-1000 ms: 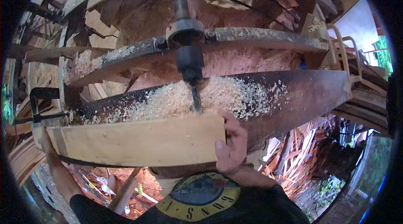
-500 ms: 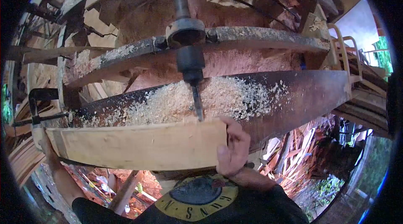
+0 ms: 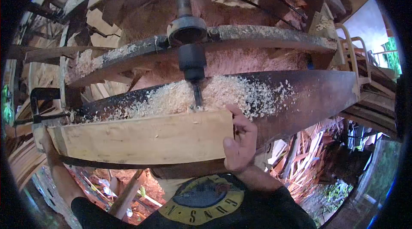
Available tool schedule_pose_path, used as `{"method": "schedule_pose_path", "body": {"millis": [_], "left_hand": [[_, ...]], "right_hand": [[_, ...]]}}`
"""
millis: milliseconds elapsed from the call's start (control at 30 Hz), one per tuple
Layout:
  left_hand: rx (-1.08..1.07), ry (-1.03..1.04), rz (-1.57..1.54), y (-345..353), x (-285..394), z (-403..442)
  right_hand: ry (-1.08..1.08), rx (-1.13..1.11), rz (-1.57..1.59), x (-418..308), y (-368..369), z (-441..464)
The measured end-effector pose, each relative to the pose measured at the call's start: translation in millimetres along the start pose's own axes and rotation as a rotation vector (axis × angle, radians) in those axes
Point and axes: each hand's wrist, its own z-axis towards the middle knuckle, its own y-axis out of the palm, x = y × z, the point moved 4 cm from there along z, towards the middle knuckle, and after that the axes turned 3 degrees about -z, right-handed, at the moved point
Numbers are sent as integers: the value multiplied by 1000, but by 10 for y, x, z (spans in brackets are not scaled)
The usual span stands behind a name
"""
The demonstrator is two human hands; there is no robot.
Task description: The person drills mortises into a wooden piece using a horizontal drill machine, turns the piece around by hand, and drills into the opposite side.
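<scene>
A long pale wooden board (image 3: 141,139) lies on the machine table, nearest my body. My right hand (image 3: 241,140) grips the board's right end, fingers bent over its end edge and thumb on the near face. At the far left, my left hand (image 3: 42,137) is at the board's left end beside a black clamp; its fingers are mostly hidden. The drill chuck (image 3: 192,61) hangs over the table, and its bit (image 3: 197,96) points down at the board's far edge. Whether the bit is inside the wood cannot be made out. Pale wood shavings (image 3: 231,91) are heaped around it.
The dark table (image 3: 313,89) stretches to the right. A black clamp (image 3: 36,102) stands at the left. Behind the chuck runs a dusty beam (image 3: 266,36). Stacked planks (image 3: 373,109) are at the right, and wood scraps (image 3: 300,156) lie below the table.
The board and my right hand first moved slightly toward my body, then away from it toward the bit. My right hand stays on the board's end.
</scene>
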Motion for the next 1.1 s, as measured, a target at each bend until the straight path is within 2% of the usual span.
{"method": "schedule_pose_path", "body": {"millis": [67, 100, 267, 333, 367, 500, 600, 633, 733, 800, 933, 967, 1100], "left_hand": [[9, -5, 0, -6, -9, 18], [6, -19, -5, -3, -31, 3], [4, -15, -30, 23, -28, 74], [9, -22, -33, 0, -48, 62], [4, -23, -35, 18, -27, 75], [-3, -28, -56, 67, -57, 77], [-12, -19, -65, 114, -66, 94], [-8, -19, -69, 123, -64, 106], [-12, -24, -82, 139, -50, 128], [-10, -31, -85, 139, -91, 142], [-20, -16, -93, 206, -95, 158], [-17, -18, -96, 204, -107, 157], [-21, -18, -107, 212, -103, 179]], "right_hand": [[-78, -162, -146, -123, -105, -94], [-112, -118, -231, -213, -77, -187], [1, -31, -106, -4, 13, -37], [5, -4, -43, -67, 44, -15], [-80, -71, -173, -141, -11, -100], [-71, -78, -130, -84, -15, -290], [108, 18, 83, 0, 129, 17], [14, -32, 26, 31, 103, -9], [-46, -45, -66, -31, 57, -193], [-74, -31, -3, -15, 97, -184], [13, -9, 112, 62, 207, 12], [-54, -53, -3, 14, 184, 31], [-54, -50, -69, -55, 130, -169]]}}
